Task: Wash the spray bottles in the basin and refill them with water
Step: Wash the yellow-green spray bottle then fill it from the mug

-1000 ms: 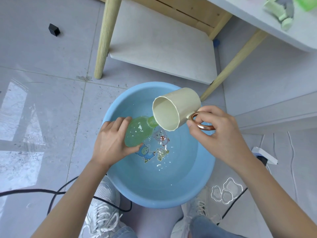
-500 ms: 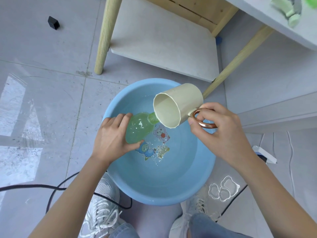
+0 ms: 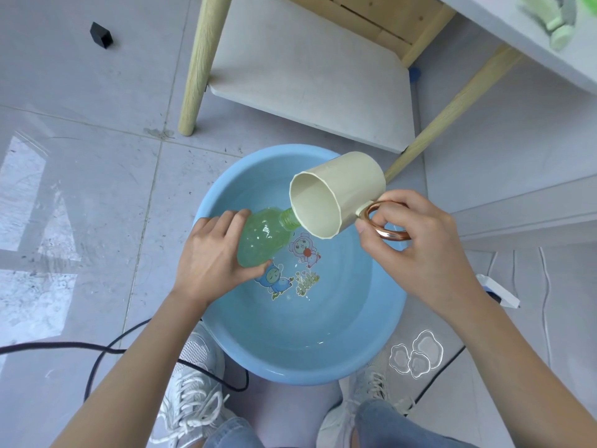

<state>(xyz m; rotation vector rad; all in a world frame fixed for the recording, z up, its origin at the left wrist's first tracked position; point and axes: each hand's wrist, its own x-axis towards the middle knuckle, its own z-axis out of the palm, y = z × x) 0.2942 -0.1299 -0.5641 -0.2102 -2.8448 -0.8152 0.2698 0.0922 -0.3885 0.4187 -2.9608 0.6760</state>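
Observation:
A blue basin (image 3: 381,347) with water and cartoon stickers on its bottom stands on the floor between my feet. My left hand (image 3: 210,257) grips a green translucent bottle (image 3: 261,237) without its spray head, tilted over the basin with its neck up and to the right. My right hand (image 3: 416,244) holds a cream mug (image 3: 352,185) by its copper ring handle. The mug is tipped on its side, its rim touching the bottle's neck. A pale green spray head (image 3: 332,27) lies on the white table at the top right.
A wooden-legged table with a white lower shelf (image 3: 307,69) stands just behind the basin. A black cable (image 3: 97,347) runs across the floor at the left. Small puddles (image 3: 416,354) lie right of the basin. A white device (image 3: 499,291) and a small black block (image 3: 100,34) sit on the tiles.
Both hands, with bottle and mug, have shifted slightly upward in view. The mug stays tipped against the bottle's neck.

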